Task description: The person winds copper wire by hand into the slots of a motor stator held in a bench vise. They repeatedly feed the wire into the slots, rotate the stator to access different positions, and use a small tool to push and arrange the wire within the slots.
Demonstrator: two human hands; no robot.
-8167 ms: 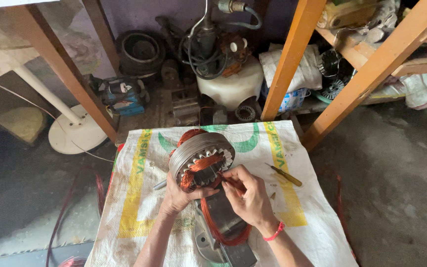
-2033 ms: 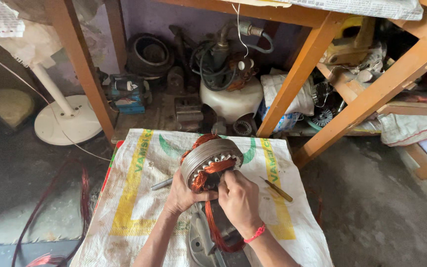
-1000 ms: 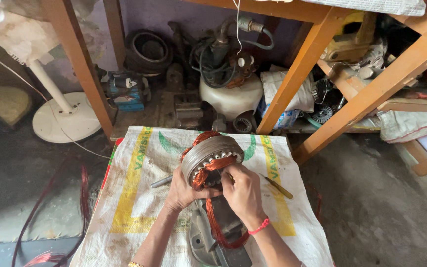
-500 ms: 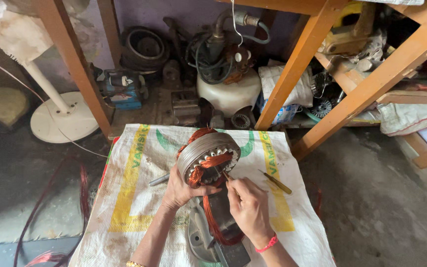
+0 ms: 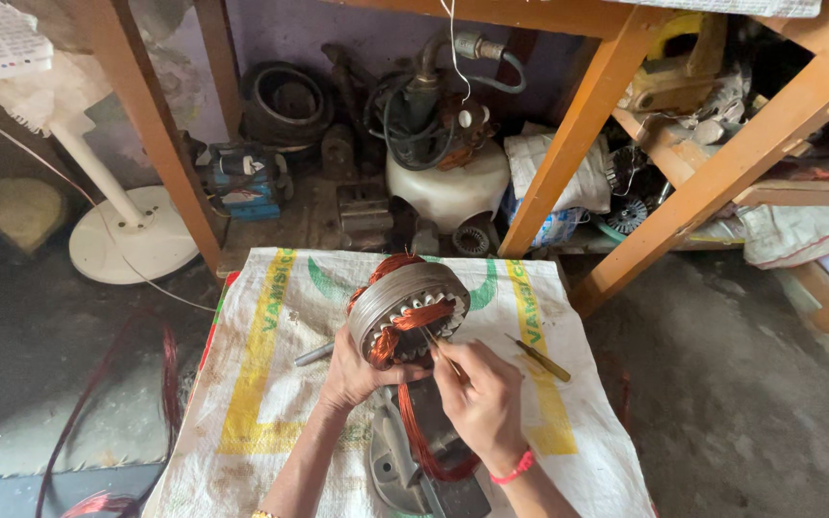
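Motor stator (image 5: pixel 405 309), a grey laminated ring with copper windings, stood tilted on edge near the middle of a white woven sack (image 5: pixel 271 384) spread on the floor. Its open face was turned toward the near side.

Left hand (image 5: pixel 355 369) gripped the stator from the near-left, the fingers curled under the ring's lower edge, the thumb against the face. Firm grasp, steadying it.

Right hand (image 5: pixel 482 398) was closed in a pinch on a thin stick-like tool (image 5: pixel 437 347). The tool's tip reached into the slots at the lower right of the stator face, among the copper winding (image 5: pixel 405 321). A red band sat on the right wrist.

A loop of loose copper wire (image 5: pixel 424 446) hung from the stator down over a grey metal motor housing (image 5: pixel 405 470) lying on the sack, near edge, between the forearms.

On the sack, right of the right hand and apart from it: a yellow-handled screwdriver (image 5: pixel 541 359). Left of the left hand, just beside it: a short metal rod (image 5: pixel 314 354).

Far side, under a wooden bench (image 5: pixel 568 144): a white pump body with hoses (image 5: pixel 443 163), a small blue motor unit (image 5: pixel 242 182) and a dark ring-shaped part (image 5: pixel 285 101). Far left: white fan base (image 5: pixel 131 245). Red wire (image 5: pixel 160 384) lay on the floor left of the sack.
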